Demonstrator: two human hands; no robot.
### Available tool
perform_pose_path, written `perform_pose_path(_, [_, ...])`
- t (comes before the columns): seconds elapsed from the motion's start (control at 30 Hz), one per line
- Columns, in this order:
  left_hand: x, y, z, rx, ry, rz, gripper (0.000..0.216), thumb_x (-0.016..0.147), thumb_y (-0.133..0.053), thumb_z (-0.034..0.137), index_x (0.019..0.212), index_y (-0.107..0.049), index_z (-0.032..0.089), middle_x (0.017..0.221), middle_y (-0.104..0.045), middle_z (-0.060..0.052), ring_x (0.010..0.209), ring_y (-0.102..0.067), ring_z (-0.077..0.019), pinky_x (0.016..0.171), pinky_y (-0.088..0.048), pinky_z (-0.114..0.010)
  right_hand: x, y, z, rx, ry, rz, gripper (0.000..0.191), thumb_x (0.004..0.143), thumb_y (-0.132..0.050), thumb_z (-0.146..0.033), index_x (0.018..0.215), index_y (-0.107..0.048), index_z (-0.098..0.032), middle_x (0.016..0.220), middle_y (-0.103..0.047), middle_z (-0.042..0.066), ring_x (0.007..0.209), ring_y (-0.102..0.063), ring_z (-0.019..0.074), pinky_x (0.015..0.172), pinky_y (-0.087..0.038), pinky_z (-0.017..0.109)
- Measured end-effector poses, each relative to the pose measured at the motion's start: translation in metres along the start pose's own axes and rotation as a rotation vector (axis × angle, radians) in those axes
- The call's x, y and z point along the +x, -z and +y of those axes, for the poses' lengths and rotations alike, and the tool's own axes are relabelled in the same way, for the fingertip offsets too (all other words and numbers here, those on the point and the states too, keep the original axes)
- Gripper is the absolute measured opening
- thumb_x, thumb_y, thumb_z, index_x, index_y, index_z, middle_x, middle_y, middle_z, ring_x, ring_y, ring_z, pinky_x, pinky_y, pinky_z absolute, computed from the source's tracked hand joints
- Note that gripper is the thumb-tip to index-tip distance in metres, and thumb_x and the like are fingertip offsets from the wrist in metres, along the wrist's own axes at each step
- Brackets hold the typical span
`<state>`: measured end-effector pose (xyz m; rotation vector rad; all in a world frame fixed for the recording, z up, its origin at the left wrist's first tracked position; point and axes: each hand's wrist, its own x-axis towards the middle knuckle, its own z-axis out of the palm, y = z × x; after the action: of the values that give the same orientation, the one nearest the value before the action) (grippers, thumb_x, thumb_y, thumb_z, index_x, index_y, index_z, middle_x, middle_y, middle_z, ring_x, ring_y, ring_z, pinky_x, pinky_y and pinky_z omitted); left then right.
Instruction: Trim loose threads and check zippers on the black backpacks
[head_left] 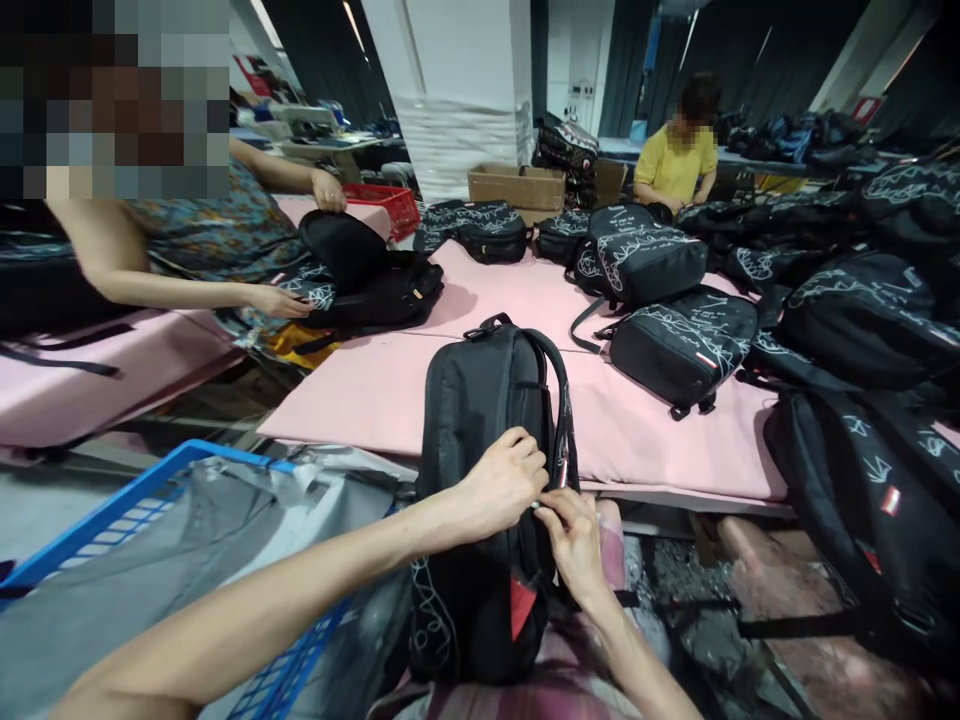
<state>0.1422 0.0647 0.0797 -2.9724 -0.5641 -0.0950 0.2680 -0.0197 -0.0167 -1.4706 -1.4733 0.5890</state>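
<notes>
A black backpack (469,410) stands on end in front of me, its upper part resting against the pink table and its lower end at my lap. White scribble lines and a red patch (523,606) show on its lower part. My left hand (506,480) is closed with fingers curled at the bag's right side seam. Just right of it, my right hand (574,535) pinches the same edge. A tiny shiny piece (535,504) shows between the fingertips; its kind is too small to tell. One strap (561,385) arches along the bag's right side.
Several patterned black backpacks (686,340) lie on the pink table (360,390), mostly at right. A blue crate (187,455) with grey sheeting stands lower left. At left, a co-worker's hands (281,300) handle another bag (390,290); a person in yellow (667,170) works behind.
</notes>
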Motion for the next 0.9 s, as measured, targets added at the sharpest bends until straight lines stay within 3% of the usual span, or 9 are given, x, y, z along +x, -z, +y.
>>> perform_pose_path(0.17, [-0.008,0.042,-0.03,-0.459,0.055,0.206,0.027,0.087,-0.048,0.022,0.067,-0.066,0.021,0.074,-0.062,0.002,0.08,-0.056,-0.0124,0.091,-0.034,-0.031,-0.004,0.006,0.011,0.204,-0.085,0.044,0.017,0.08,-0.057,-0.026,0.092,-0.07,-0.025,0.088,-0.069,0.003,0.082,-0.062,0.0184,0.072,-0.047,0.029])
perform_pose_path(0.23, [-0.005,0.057,-0.056,-0.488,0.219,0.363,0.024,0.087,-0.049,0.027,0.073,-0.068,0.021,0.082,-0.063,0.001,0.083,-0.056,-0.0129,0.085,-0.039,-0.028,0.002,0.014,0.013,0.276,-0.1,0.063,0.019,0.078,-0.058,-0.025,0.093,-0.071,-0.024,0.088,-0.069,0.004,0.081,-0.063,0.0185,0.071,-0.049,0.028])
perform_pose_path(0.3, [0.004,0.062,-0.081,-0.386,0.416,0.442,0.02,0.084,-0.053,0.031,0.092,-0.068,0.02,0.094,-0.062,-0.002,0.087,-0.057,-0.0157,0.079,-0.042,-0.027,0.018,0.023,0.009,0.31,-0.066,0.083,0.022,0.078,-0.058,-0.025,0.096,-0.07,-0.024,0.088,-0.068,0.004,0.081,-0.063,0.0186,0.072,-0.05,0.029])
perform_pose_path(0.4, [0.022,0.057,-0.101,-0.23,0.54,0.349,0.028,0.082,-0.056,0.033,0.106,-0.064,0.022,0.104,-0.059,-0.004,0.09,-0.057,-0.0181,0.076,-0.043,-0.027,0.057,0.035,-0.005,0.27,0.045,0.093,0.025,0.081,-0.056,-0.029,0.102,-0.068,-0.023,0.089,-0.067,0.005,0.082,-0.062,0.0185,0.072,-0.049,0.03])
perform_pose_path(0.6, [0.038,0.06,-0.099,-0.096,0.648,0.175,0.019,0.083,-0.05,0.024,0.082,-0.068,0.016,0.093,-0.064,-0.008,0.079,-0.06,-0.0201,0.067,-0.041,-0.028,0.137,0.031,-0.031,-0.055,0.216,0.159,0.03,0.082,-0.055,-0.031,0.11,-0.06,-0.02,0.1,-0.065,0.006,0.089,-0.06,0.0206,0.076,-0.046,0.032])
perform_pose_path(0.73, [0.04,0.058,-0.113,-0.348,0.721,0.256,0.015,0.079,-0.049,0.018,0.07,-0.06,0.014,0.078,-0.063,-0.009,0.076,-0.06,-0.0212,0.067,-0.04,-0.028,0.159,0.021,-0.036,-0.174,0.26,0.197,0.018,0.082,-0.055,-0.028,0.097,-0.061,-0.019,0.091,-0.065,0.005,0.086,-0.06,0.0209,0.071,-0.044,0.031])
perform_pose_path(0.9, [0.042,0.041,-0.131,-0.653,0.785,0.257,0.022,0.078,-0.045,0.029,0.059,-0.048,0.018,0.05,-0.053,0.0,0.049,-0.055,-0.0154,0.051,-0.038,-0.024,0.171,0.017,-0.035,-0.159,0.345,0.252,0.01,0.083,-0.056,-0.027,0.088,-0.065,-0.022,0.085,-0.066,0.002,0.081,-0.06,0.0181,0.068,-0.043,0.028])
